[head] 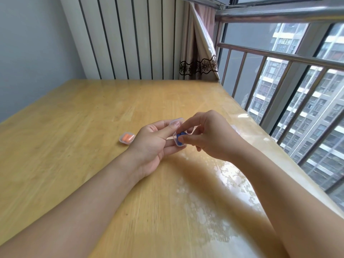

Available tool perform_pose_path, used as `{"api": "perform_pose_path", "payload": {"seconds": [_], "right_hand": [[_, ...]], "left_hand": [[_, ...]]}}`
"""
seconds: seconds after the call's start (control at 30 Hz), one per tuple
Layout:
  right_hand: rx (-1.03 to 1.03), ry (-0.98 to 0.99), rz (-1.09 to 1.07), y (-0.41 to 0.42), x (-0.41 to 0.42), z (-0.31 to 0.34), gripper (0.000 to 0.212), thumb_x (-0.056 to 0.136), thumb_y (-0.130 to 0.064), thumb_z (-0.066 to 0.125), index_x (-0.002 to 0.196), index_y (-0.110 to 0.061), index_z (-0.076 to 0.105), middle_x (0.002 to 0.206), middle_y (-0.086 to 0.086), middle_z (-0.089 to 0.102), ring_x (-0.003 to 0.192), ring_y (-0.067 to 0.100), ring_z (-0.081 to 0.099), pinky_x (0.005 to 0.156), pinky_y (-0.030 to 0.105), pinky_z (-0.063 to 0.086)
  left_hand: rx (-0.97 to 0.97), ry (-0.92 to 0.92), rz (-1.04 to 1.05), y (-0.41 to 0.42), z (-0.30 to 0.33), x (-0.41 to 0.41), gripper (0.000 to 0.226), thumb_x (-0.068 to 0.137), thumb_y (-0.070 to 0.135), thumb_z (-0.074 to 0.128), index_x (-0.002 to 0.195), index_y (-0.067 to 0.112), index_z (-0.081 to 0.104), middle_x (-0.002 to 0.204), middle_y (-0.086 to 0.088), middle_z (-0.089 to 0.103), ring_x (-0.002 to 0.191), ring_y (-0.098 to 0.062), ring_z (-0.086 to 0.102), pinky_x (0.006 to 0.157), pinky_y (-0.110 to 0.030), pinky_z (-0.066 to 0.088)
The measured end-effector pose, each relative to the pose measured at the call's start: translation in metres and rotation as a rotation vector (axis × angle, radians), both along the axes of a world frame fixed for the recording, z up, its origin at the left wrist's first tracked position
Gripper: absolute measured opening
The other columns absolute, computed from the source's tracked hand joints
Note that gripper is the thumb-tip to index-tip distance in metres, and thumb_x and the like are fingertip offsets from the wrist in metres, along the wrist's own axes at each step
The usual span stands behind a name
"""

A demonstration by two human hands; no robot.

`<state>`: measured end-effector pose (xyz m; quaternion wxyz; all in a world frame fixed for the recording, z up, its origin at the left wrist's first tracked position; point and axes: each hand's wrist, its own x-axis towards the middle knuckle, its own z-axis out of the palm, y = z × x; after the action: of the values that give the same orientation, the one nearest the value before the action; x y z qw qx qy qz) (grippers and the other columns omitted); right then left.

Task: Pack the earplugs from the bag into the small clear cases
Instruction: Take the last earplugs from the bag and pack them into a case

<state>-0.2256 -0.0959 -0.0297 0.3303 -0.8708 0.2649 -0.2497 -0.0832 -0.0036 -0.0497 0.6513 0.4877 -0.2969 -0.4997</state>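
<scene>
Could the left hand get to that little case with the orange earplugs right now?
Probably yes, but not freely: the case with orange earplugs lies just beside the left hand with bare table between, yet that hand holds the open case with blue earplugs.

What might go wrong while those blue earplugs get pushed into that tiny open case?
The blue earplugs bulge above the open clear case, so they might spring out or block the lid. The left hand holds the case in mid-air while the right hand presses; it might slip. The window-side table edge lies close by.
</scene>
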Motion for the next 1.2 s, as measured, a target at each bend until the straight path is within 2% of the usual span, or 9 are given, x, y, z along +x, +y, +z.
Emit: {"api": "perform_pose_path", "payload": {"seconds": [0.1,0.23,0.4,0.53,0.63,0.7,0.87,1.03,1.2], "right_hand": [[0.001,0.01,0.006,0.0,-0.001,0.0,0.007,0.082,-0.014,0.082,0.086,-0.019,0.08,0.072,0.005,0.064,0.047,0.011,0.057,0.045,0.021,0.044],[0.072,-0.059,0.003,-0.005,-0.002,0.0,0.005,0.083,-0.016,0.082,0.087,-0.015,0.079,0.059,-0.002,0.057,0.047,0.014,0.055,0.049,0.027,0.044],[0.137,-0.123,0.012,-0.008,-0.007,0.004,0.015,0.078,-0.013,0.085,0.091,-0.008,0.08,0.062,0.005,0.063,0.051,0.015,0.057,0.052,0.024,0.048],[0.199,-0.26,-0.006,-0.006,-0.006,0.007,0.013,0.079,-0.003,0.082,0.092,-0.005,0.078,0.074,0.011,0.075,0.058,0.014,0.068,0.06,0.024,0.055],[0.174,-0.304,0.0,-0.002,-0.006,0.01,0.014,0.079,0.003,0.081,0.09,-0.005,0.077,0.08,0.012,0.079,0.073,0.019,0.077,0.072,0.044,0.063],[0.098,-0.261,0.017,0.002,-0.005,0.009,0.013,0.077,0.004,0.082,0.087,-0.005,0.077,0.079,0.009,0.079,0.075,0.016,0.078,0.075,0.049,0.062],[-0.154,-0.167,-0.015,0.001,-0.002,0.002,0.017,0.073,0.002,0.084,0.081,-0.011,0.079,0.079,-0.001,0.078,0.073,0.006,0.075,0.07,0.032,0.063],[-0.031,-0.21,-0.011,0.0,-0.001,0.0,0.016,0.075,0.005,0.081,0.082,-0.009,0.077,0.082,0.003,0.079,0.074,0.008,0.077,0.059,0.021,0.059],[0.136,-0.256,0.018,-0.001,-0.002,0.002,0.014,0.078,0.004,0.081,0.086,-0.004,0.074,0.087,0.003,0.08,0.08,0.016,0.078,0.072,0.044,0.063]], "left_hand": [[0.02,-0.03,-0.068,0.001,-0.001,0.003,0.03,0.097,0.019,0.063,0.123,0.005,0.066,0.117,-0.019,0.073,0.099,-0.03,0.073,0.089,-0.039,0.06],[-0.026,-0.042,-0.127,0.003,0.001,0.003,0.03,0.097,0.007,0.061,0.126,0.011,0.064,0.118,-0.016,0.073,0.106,-0.025,0.072,0.094,-0.035,0.058],[-0.066,-0.014,-0.155,0.002,0.001,0.006,0.037,0.096,0.002,0.06,0.131,0.011,0.061,0.121,-0.019,0.072,0.114,-0.025,0.07,0.096,-0.033,0.057],[-0.048,0.031,-0.073,0.0,-0.002,0.008,0.035,0.094,-0.003,0.061,0.127,0.008,0.062,0.109,-0.02,0.074,0.106,-0.025,0.072,0.091,-0.032,0.059],[-0.042,0.028,-0.058,-0.001,-0.002,0.008,0.034,0.093,-0.003,0.062,0.126,0.007,0.061,0.107,-0.02,0.075,0.107,-0.027,0.072,0.091,-0.031,0.059],[-0.039,0.03,-0.063,-0.002,-0.003,0.008,0.033,0.094,-0.004,0.061,0.124,0.008,0.062,0.104,-0.017,0.075,0.1,-0.023,0.073,0.091,-0.031,0.059],[-0.024,0.0,-0.085,-0.002,-0.004,0.007,0.031,0.093,-0.006,0.061,0.122,0.005,0.064,0.105,-0.014,0.075,0.091,-0.015,0.073,0.089,-0.028,0.059],[-0.024,-0.01,-0.109,0.0,-0.002,0.009,0.038,0.09,-0.006,0.065,0.126,0.005,0.062,0.112,-0.019,0.074,0.105,-0.023,0.072,0.093,-0.03,0.058],[-0.02,-0.06,-0.088,0.001,-0.002,0.007,0.039,0.085,-0.003,0.071,0.123,0.005,0.063,0.107,-0.019,0.076,0.11,-0.029,0.071,0.093,-0.031,0.058]]}}
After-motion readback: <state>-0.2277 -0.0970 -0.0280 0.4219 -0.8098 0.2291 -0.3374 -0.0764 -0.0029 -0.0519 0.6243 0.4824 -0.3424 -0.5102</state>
